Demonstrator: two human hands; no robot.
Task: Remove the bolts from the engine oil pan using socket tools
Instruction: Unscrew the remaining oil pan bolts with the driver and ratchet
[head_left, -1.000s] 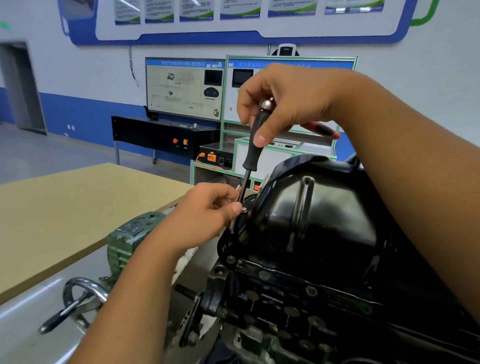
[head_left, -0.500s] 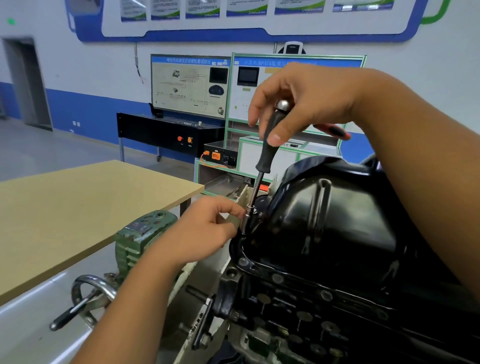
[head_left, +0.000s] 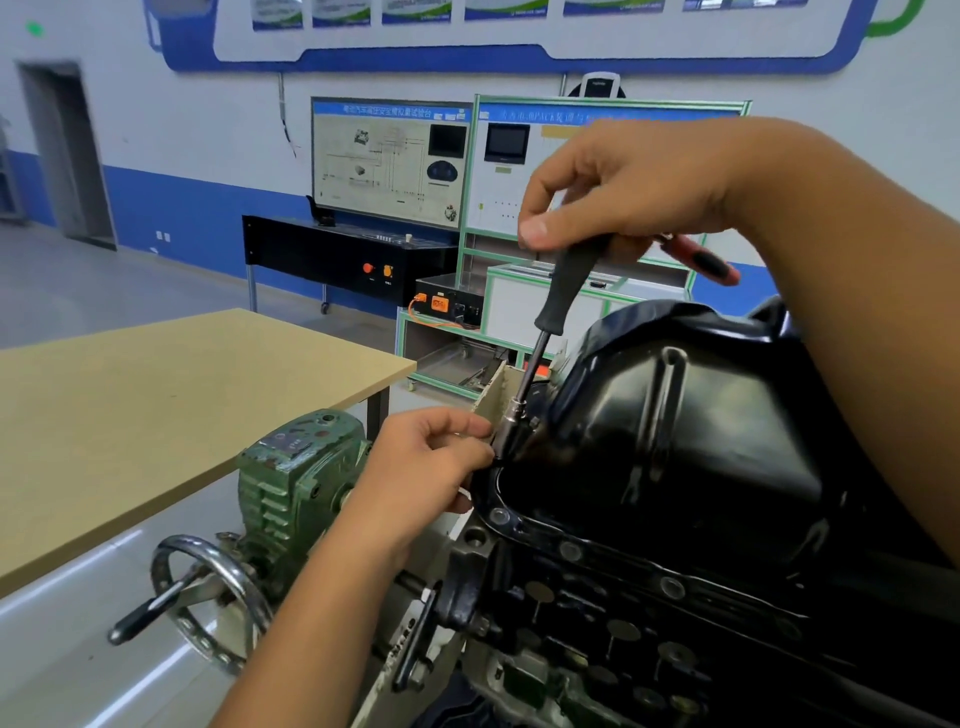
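A black oil pan (head_left: 675, 447) sits on top of the engine block (head_left: 597, 623), with bolts (head_left: 570, 551) along its near flange. A socket driver (head_left: 563, 291) with a black handle and steel shaft stands tilted, its socket (head_left: 511, 428) down on the pan's far-left corner. My right hand (head_left: 623, 192) grips the top of the handle with thumb and fingers; a red-handled tool (head_left: 701, 260) pokes out behind it. My left hand (head_left: 431, 467) pinches the socket at the flange. The bolt under the socket is hidden.
A green gearbox (head_left: 296, 473) with a chrome handwheel (head_left: 208, 597) stands left of the engine. A tan tabletop (head_left: 156, 405) lies further left. Training panels (head_left: 389, 161) and a black console (head_left: 343, 254) line the back wall.
My right hand has re-gripped the driver handle, thumb shifting round toward its top. The left hand stays at the socket. The view has shifted a little.
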